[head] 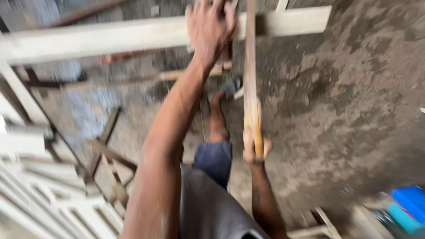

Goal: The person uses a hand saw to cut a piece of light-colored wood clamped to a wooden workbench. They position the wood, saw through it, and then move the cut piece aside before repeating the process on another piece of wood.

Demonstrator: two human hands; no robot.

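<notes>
A long pale wooden plank runs across the top of the blurred view. My left hand lies on it palm down, arm stretched forward, fingertips cut off by the frame's top edge. My right hand is closed around the yellow-orange handle of a long thin tool, which looks like a handsaw seen edge-on. Its brown blade reaches up and crosses the plank just right of my left hand.
My foot in a grey sandal stands on the dirt floor below the plank. Pale wooden frames are stacked at the lower left. Blue objects lie at the lower right, beside a small wooden piece.
</notes>
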